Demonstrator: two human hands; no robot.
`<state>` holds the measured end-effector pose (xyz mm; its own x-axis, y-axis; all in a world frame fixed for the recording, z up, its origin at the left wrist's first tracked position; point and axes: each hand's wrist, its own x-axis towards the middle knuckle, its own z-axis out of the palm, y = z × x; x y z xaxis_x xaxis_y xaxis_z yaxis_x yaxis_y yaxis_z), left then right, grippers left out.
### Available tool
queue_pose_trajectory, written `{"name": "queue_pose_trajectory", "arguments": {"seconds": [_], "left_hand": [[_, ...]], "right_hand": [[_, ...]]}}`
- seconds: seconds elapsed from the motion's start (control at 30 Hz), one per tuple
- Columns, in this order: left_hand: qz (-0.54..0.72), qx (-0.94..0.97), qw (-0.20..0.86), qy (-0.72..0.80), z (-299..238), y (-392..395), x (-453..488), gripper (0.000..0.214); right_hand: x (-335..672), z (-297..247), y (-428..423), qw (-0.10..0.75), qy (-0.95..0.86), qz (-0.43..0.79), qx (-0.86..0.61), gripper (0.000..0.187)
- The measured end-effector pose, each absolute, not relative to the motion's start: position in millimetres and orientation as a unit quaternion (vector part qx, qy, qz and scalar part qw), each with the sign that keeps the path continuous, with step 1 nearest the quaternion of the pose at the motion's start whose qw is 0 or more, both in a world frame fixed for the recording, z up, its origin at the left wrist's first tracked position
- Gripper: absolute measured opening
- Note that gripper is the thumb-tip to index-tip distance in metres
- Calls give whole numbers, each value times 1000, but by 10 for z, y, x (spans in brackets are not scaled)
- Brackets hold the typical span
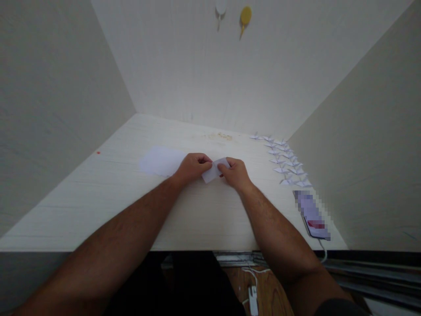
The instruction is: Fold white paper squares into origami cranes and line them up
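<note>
Pinching a small white paper [209,175] over the middle of the table [204,219], both hands are busy from where I stand. The left hand [191,167] grips its left side between thumb and fingers; the right hand [238,171] presses a thumb on its right part. I can't tell how it is folded.

The paper looks thin, so an uneven pull could crease it askew or tear it. The left hand sits right by the sheets [160,160], in front of their right end, and a sideways sweep could drag them out of place. A careless reach to the right could topple the cranes [283,170], and a swing of the right forearm could nudge the phone [309,213] or catch its cable [324,252], which hangs over the front edge.

Walls hem the table at the back and both sides. The hands have most room to draw back toward the front edge; a narrower stretch separates the right hand from the cranes.
</note>
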<state>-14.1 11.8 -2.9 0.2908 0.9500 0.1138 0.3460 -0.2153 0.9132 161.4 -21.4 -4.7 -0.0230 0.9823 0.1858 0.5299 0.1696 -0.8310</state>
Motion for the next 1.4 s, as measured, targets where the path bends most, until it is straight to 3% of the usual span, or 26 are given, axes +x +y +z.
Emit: {"name": "queue_pose_trajectory", "arguments": {"seconds": [1.0,1.23,1.4], "left_hand": [[357,657,446,491,16,102,-147,15],[380,625,468,496,-1,125,-140,11],[391,592,492,505,-23,125,-123,10]], "right_hand": [[1626,-34,-234,383,-668,317,-554,22],[1581,-91,-249,461,-642,354,-501,26],[1553,-105,-251,494,-615,367,-493,18]]}}
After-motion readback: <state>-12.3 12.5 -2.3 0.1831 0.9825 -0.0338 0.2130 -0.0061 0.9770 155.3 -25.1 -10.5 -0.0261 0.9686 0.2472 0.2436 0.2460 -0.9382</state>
